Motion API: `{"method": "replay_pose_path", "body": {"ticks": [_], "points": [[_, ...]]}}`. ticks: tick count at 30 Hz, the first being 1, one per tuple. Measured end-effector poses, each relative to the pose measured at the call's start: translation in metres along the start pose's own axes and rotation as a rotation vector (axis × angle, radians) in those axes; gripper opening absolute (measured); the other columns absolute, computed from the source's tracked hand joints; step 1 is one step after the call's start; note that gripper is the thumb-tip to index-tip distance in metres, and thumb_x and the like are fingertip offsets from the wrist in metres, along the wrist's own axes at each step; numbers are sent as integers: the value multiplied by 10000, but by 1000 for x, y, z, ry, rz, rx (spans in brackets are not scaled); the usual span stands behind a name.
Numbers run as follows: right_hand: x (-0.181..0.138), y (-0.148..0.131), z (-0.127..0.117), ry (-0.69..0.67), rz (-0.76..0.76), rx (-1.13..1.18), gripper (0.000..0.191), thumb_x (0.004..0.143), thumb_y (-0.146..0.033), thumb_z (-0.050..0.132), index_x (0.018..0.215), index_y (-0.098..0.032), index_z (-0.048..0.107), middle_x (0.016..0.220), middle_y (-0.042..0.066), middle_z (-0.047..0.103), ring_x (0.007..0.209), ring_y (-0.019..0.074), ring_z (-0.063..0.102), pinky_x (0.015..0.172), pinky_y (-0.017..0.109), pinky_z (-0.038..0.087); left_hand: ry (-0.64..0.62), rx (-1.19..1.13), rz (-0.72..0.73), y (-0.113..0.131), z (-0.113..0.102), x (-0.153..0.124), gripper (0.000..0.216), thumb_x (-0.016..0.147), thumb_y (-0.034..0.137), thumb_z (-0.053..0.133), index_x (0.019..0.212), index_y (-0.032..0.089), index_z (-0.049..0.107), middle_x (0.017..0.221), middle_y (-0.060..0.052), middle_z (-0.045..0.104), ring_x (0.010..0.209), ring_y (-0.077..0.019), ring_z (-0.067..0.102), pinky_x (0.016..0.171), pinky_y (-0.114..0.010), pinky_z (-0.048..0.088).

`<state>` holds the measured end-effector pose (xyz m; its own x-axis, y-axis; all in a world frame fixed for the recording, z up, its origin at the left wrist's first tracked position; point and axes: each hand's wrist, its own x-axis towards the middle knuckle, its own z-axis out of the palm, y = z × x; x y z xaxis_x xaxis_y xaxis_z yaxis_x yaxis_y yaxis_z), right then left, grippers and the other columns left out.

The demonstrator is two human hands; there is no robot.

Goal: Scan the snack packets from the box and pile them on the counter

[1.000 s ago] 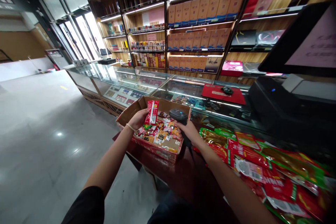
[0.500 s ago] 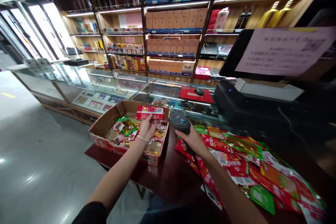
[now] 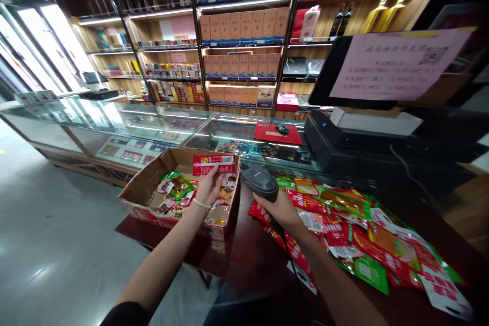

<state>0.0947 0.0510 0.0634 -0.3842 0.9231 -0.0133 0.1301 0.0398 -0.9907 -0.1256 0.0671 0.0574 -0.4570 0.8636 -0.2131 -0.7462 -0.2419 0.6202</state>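
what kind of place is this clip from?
Most likely a small retail shop, at its checkout counter. Lit wall shelves hold boxed goods and bottles, glass display counters run along them, and the right hand holds a barcode scanner near a register screen.

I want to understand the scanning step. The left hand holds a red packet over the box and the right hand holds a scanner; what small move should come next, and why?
Probably tilt the scanner in the right hand a little left toward the red packet. The left hand holds it flat above the cardboard box, its white label facing the camera, and the scanner's head sits just beside it, not clearly aimed at it.
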Motion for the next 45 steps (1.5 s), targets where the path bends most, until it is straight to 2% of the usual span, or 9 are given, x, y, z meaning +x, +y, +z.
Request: {"method": "replay_pose_path", "body": {"ticks": [5,10,14,21,28,32,36,40,45], "points": [[-11,8,-31,108,7,67,368,713,-486,769,818,-233,523,465,-67,533,337,116,484,328,220,384,-122,205,49,-5,10,-8,106,732,88,701,793,132,626,734,-29,702,748,-146,700,773,-262,573],[-33,24,-85,305,52,154,425,673,-547,783,777,-226,524,451,-61,528,336,118,484,328,225,389,-506,734,127,-31,44,-12,271,726,237,724,967,168,623,931,-32,717,827,-176,680,786,-311,549],[-58,37,-131,492,38,214,437,675,-570,777,697,-214,526,454,-49,534,338,106,481,343,222,405,-823,1267,441,-79,80,-9,260,777,218,640,1032,196,597,980,-29,700,881,-194,658,850,-329,514],[-95,47,-182,616,64,220,415,726,-524,748,575,-208,525,445,-30,533,334,110,475,340,233,396,-1085,1869,791,-185,118,1,183,919,215,480,1069,193,582,1028,-107,660,985,-241,639,864,-344,488],[-107,47,-191,628,77,258,357,704,-505,776,753,-210,582,466,-55,549,341,115,476,332,227,387,-1332,1851,591,-246,107,11,356,907,257,532,1249,168,580,1276,-129,623,1175,-238,598,1019,-361,468],[-101,45,-186,606,63,248,364,707,-511,772,745,-203,582,465,-56,541,345,112,474,332,224,397,-1339,1789,632,-225,106,15,437,890,212,536,1323,148,552,1377,-130,573,1275,-231,537,1094,-354,415],[-88,37,-171,532,14,253,378,719,-522,759,702,-198,565,481,-46,542,357,110,480,342,224,398,-1259,1705,610,-174,113,13,371,914,248,512,1268,182,600,1262,-94,661,1162,-227,617,1030,-340,458],[-67,23,-140,391,10,206,408,727,-540,751,650,-192,551,473,-35,527,360,106,478,359,223,394,-1046,1647,564,-109,105,11,323,937,313,490,1223,217,606,1037,-59,741,947,-219,695,848,-316,515],[-29,3,-79,175,29,212,418,722,-543,746,629,-191,540,456,-41,504,342,102,466,342,220,379,-762,1706,604,-24,60,19,281,931,345,499,1155,236,630,887,-18,750,837,-198,701,792,-286,498]]}}
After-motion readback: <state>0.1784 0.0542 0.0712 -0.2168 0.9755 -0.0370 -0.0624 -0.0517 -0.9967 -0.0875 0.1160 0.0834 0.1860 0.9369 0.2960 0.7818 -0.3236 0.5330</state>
